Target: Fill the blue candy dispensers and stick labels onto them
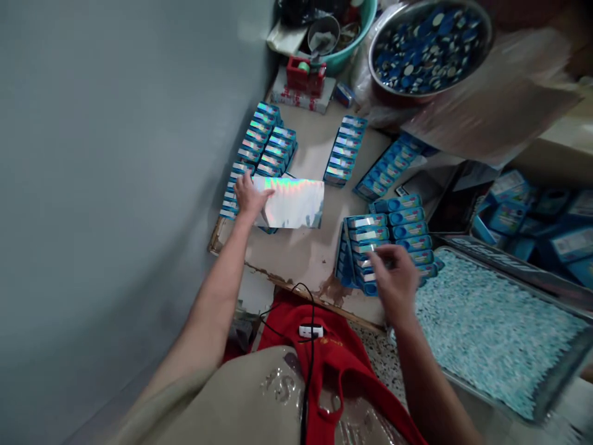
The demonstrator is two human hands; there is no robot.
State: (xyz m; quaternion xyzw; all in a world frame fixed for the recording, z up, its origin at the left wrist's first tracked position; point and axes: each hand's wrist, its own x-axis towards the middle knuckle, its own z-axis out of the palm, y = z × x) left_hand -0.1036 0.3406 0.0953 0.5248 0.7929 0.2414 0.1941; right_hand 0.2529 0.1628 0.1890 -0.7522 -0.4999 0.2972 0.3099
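Observation:
My left hand grips the left end of a shiny, rainbow-reflecting sticker sheet, thumb on top. The sheet is held above the table, partly covering small blue boxes. My right hand is over a group of blue boxes at the table's right front, thumb and fingers pinched together. A small bright strip shows at its fingertips; whether it is held or stuck on a box is unclear. Silver strips mark the left column of boxes there. Beyond the left hand, rows of blue boxes carry similar shiny strips.
Another row of strip-marked boxes stands mid-table. A red tape dispenser sits at the back, near a metal bowl of blue and white pieces. A tray of pale turquoise pieces is at right. A grey wall borders the left.

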